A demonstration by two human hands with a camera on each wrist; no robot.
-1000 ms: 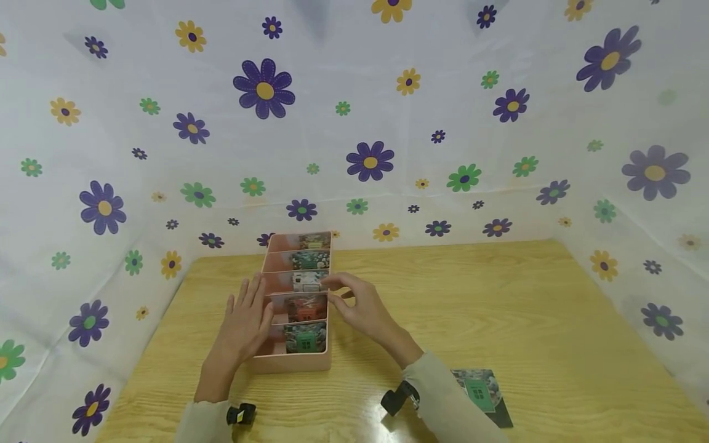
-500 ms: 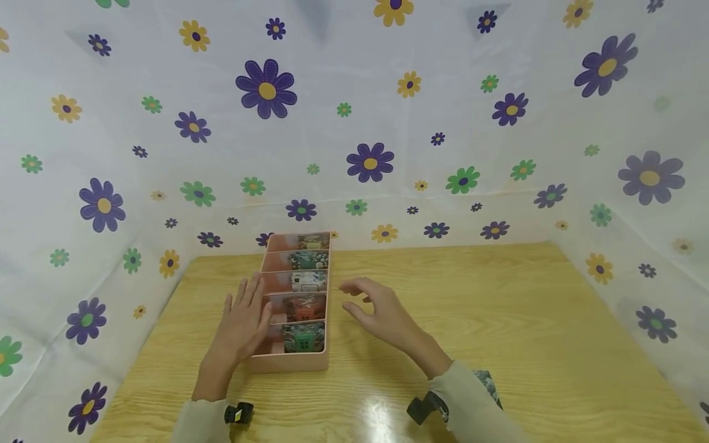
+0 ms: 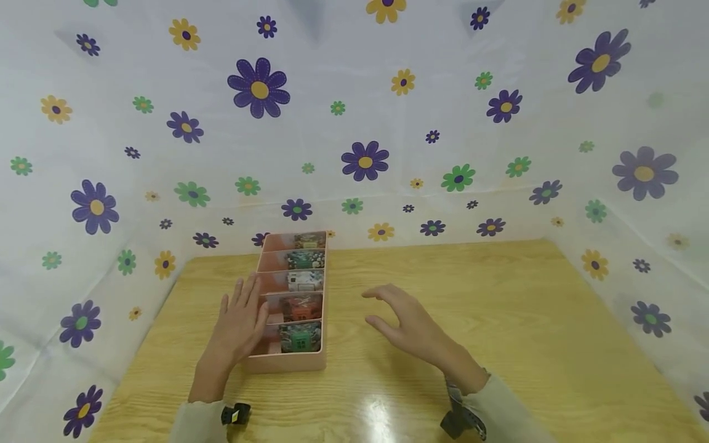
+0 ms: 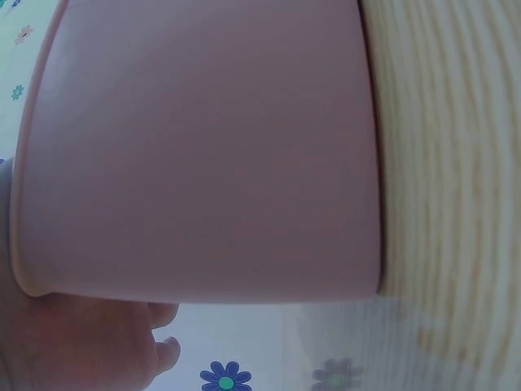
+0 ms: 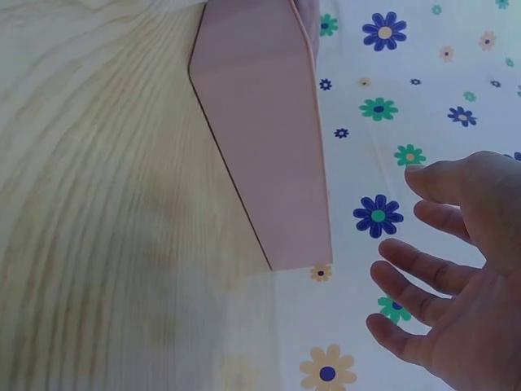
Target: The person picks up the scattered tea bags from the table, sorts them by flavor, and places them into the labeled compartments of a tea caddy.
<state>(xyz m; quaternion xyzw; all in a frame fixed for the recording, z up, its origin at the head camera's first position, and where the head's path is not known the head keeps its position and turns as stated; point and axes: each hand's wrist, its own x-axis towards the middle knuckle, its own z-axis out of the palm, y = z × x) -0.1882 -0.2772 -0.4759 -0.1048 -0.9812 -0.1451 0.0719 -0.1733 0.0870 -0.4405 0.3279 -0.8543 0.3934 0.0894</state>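
Note:
A long pink divided box (image 3: 285, 364) lies on the table, its far end near the curtain. Each compartment holds a picture card or flat packet at its right side: a green-labelled one (image 3: 301, 337) nearest, then a red one (image 3: 301, 307), a white one (image 3: 304, 281) and more behind. My left hand (image 3: 235, 326) rests along the box's left rim with fingers straight; the left wrist view shows the pink end wall (image 4: 203, 147) above part of that hand. Apart from the box, to its right, my right hand (image 3: 415, 326) hovers with thumb and fingers spread, holding nothing.
The wooden table (image 3: 471, 295) extends to the right of the box. A white curtain (image 3: 332, 61) printed with flowers encloses the back and both sides. Each wrist wears a black strap, the right one (image 3: 464, 421) just below the cuff.
My right hand has let go at the box's right edge and drawn back to the right, its fingers opening. The loose card by the right sleeve is now hidden. My left hand stays put.

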